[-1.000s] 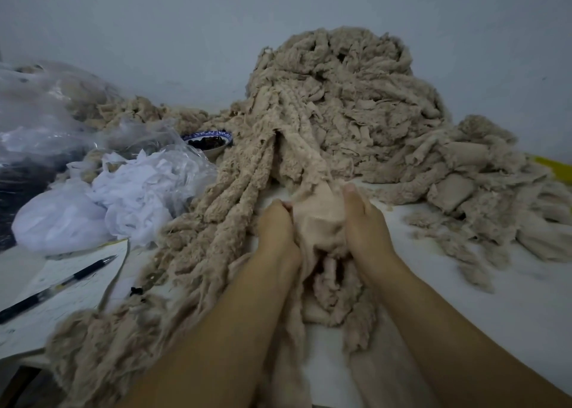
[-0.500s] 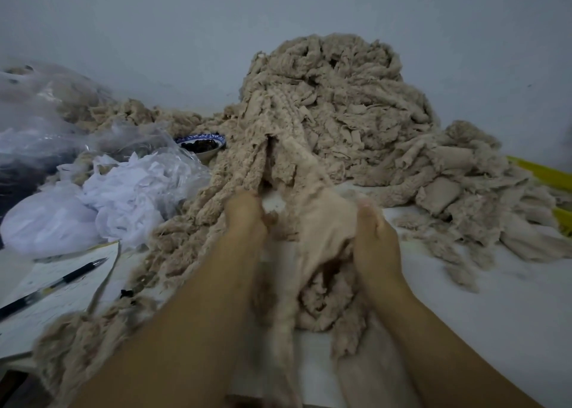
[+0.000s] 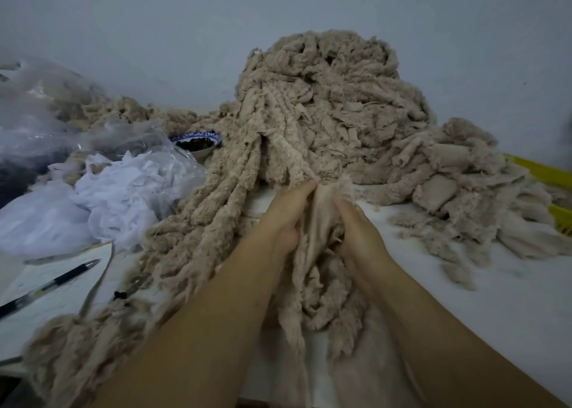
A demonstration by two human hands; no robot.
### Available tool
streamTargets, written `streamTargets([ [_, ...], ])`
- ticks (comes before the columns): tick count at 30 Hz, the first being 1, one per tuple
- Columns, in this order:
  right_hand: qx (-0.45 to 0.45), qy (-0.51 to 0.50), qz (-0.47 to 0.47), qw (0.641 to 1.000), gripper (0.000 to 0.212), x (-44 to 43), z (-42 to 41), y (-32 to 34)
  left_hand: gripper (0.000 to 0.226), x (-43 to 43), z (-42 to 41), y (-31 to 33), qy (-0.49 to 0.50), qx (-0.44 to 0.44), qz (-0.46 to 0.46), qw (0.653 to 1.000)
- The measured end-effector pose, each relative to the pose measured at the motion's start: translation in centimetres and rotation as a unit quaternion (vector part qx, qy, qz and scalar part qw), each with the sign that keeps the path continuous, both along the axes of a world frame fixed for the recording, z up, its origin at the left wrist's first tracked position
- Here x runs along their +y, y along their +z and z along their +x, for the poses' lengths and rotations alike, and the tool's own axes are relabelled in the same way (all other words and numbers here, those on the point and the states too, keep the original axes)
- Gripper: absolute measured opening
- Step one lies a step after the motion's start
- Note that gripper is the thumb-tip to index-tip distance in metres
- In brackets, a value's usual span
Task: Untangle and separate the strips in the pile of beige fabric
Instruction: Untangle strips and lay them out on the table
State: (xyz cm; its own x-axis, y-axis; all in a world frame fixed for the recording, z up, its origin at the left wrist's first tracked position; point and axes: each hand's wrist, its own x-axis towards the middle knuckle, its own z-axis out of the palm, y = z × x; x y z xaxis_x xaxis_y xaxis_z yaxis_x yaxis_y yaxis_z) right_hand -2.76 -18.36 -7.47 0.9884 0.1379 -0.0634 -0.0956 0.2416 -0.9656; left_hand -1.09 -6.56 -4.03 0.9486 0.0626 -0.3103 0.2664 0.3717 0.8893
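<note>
Now, at a white table (image 3: 495, 314) set against a pale wall, we see a person's two hands drawn close together on one strip (image 3: 322, 215) of beige fabric. The left hand (image 3: 286, 215) and the right hand (image 3: 360, 237) each pinch the strip from its own side, their fingertips almost meeting at the near foot of the pile (image 3: 334, 98). Half a second ago we saw these hands well apart, the cloth spread wide between them. It now stands bunched in a narrow fold between the palms, much as it did a second ago. The strip's loose, ruffled end falls between the forearms toward the table's near edge.

The pile itself is heaped high at the back of the table, against the wall, and spills to the right as far as a yellow edge (image 3: 544, 172). From its left flank we see a row of long strips (image 3: 216, 215) lying side by side, running down to the near left corner.

Left of them sit plastic bags (image 3: 123, 197) of white cloth, with a blue-rimmed bowl (image 3: 198, 141) just beside the pile. A pen (image 3: 49, 287) lies on a sheet of paper (image 3: 43, 311), as before.
</note>
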Motion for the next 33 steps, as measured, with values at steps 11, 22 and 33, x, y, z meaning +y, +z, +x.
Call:
streamTargets([
  [11,-0.068,-0.01,-0.181,0.981,0.049,2.0,-2.2,0.1,0.034,2.8,2.4,1.3,0.126,0.03,-0.161,0.978],
  [22,0.023,-0.097,0.0,0.995,0.039,-0.1,-0.2,0.1,0.067,3.9,-0.1,-0.2,-0.065,-0.017,0.128,0.989],
  [33,-0.127,-0.128,-0.228,0.957,0.01,-0.5,2.9,2.9,0.029,0.9,-2.0,-0.3,-0.318,-0.065,0.315,0.892],
])
